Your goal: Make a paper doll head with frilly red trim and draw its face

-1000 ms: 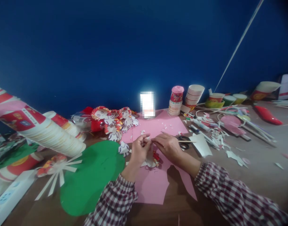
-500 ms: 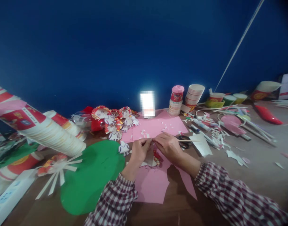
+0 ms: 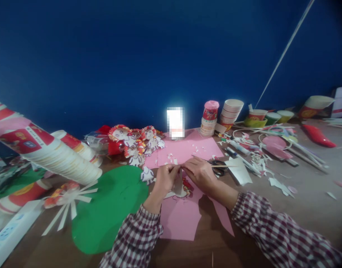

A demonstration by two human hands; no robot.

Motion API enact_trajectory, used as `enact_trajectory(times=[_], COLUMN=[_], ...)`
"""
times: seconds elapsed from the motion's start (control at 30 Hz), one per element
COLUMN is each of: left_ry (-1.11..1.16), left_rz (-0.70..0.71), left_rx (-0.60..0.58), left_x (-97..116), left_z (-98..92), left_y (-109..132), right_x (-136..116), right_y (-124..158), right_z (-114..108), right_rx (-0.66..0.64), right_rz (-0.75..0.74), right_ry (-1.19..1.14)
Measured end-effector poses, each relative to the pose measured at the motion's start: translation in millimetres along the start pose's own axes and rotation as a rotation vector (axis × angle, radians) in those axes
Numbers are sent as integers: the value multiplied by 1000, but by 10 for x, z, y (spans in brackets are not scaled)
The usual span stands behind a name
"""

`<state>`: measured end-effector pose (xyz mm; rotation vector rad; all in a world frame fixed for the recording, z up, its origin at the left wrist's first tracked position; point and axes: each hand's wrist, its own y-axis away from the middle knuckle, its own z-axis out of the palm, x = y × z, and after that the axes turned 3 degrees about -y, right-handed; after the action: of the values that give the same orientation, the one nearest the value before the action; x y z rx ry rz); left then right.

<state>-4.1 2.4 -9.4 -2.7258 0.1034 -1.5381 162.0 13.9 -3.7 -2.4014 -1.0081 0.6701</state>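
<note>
Curling tighter than before, the left hand [image 3: 164, 178] is meeting the right hand [image 3: 201, 174]; I'm pinching both closed, apparently on the white, red-frilled paper cutout [image 3: 178, 186] below them, likely needing steady pressure next.

The pink sheets [image 3: 180, 221] look like matt paper, the sleeves [image 3: 282, 227] woven cloth, the long red object [image 3: 319, 136] glossy.

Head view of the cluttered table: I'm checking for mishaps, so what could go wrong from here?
1. The thin beige stick beside the right hand crosses the black looped scissors handles in this view and might catch on them.
2. Small white paper scraps litter the flat pink paper sheet, so a needed piece could get lost.
3. Both hands come together above a pale paper piece with a red-and-yellow frill; a slip could crease it.
</note>
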Motion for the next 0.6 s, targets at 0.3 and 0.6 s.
enact_trajectory(times=[0.3, 0.6], left_ry=[25, 78], left_rz=[30, 51], left_rx=[68, 69], left_x=[25, 10], left_z=[33, 37], left_y=[3, 2], right_x=[7, 22], right_y=[6, 16], right_z=[16, 31], right_rx=[29, 35], right_rz=[8, 23], right_ry=[-25, -18])
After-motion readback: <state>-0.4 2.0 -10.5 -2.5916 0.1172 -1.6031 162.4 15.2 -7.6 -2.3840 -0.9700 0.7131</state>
